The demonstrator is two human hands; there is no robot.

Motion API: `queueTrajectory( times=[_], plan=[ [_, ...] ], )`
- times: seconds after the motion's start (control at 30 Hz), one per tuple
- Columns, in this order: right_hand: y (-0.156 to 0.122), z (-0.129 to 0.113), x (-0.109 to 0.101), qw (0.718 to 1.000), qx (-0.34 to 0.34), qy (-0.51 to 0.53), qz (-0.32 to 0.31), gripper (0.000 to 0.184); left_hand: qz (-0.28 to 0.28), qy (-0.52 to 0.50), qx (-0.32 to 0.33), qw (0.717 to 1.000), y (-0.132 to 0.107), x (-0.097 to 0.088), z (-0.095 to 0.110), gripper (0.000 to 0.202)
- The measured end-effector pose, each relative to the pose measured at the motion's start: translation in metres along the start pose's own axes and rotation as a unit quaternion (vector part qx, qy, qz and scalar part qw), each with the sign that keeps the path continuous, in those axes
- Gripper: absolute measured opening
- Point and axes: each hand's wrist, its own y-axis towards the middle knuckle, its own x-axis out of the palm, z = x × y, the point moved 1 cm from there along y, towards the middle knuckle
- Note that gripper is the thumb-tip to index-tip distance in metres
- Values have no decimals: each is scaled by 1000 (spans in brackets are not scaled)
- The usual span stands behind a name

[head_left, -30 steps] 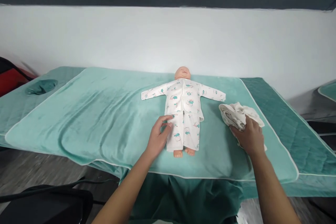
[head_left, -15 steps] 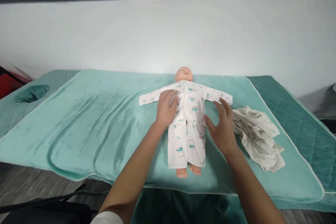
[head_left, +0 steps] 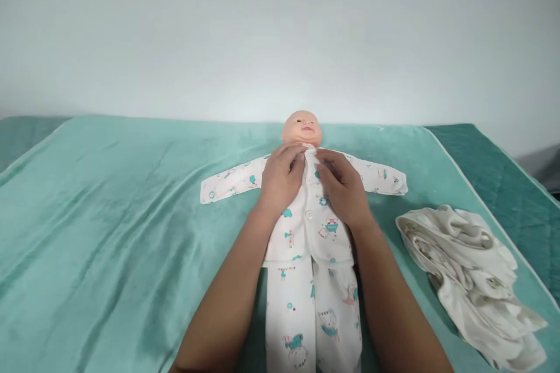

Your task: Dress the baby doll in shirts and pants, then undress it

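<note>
A baby doll (head_left: pixel 301 127) lies face up, dressed in a white printed shirt (head_left: pixel 287 239) with a button front and matching pants (head_left: pixel 291 315). Its sleeves spread out to both sides. At the collar, my left hand (head_left: pixel 282 180) has its fingers curled against the shirt's front edge, thumb near the fingertips. Opposite it, my right hand (head_left: pixel 345 189) pinches the other side of the front just below the neck. A button shows lower on the chest. My fingers cover the topmost part of the opening, and the doll's feet are out of view.
A crumpled white cloth (head_left: pixel 476 280) lies to the right of the doll. Beneath everything is a green plush blanket (head_left: pixel 122 233) with soft folds on the left. A white wall (head_left: pixel 280 35) rises behind, and a darker green quilted cover (head_left: pixel 503 186) shows at the right.
Both hands have moved from beside the torso up and inward to the shirt's collar, and their fingers have closed there. The view has come closer to the doll.
</note>
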Motion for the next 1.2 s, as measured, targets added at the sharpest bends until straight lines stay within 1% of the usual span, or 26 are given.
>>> queueTrajectory(
  times=[0.2, 0.37, 0.63, 0.83, 1.0, 1.2],
  plan=[
    [0, -1, -1, 1000, -10, -25, -11, 23, 13, -40, -22, 999, 2, 0, -2, 23],
    [0, -3, -2, 998, -23, -55, -33, 31, 29, -46, -30, 998, 0, 1, -1, 20],
    [-1, -2, -2, 996, -27, -77, -42, 32, 22, -49, -25, 998, 0, 0, 0, 22],
    [-1, -1, -2, 993, -15, -97, -68, 35, 16, -50, -24, 998, -2, -1, -2, 24],
    [-1, -2, -1, 998, -2, -58, -37, 32, 14, -39, -22, 999, -2, -1, -1, 25],
    [-2, -1, 0, 998, 28, -51, -34, 44, 6, 14, 8, 1000, -4, -1, -1, 34]
  ],
)
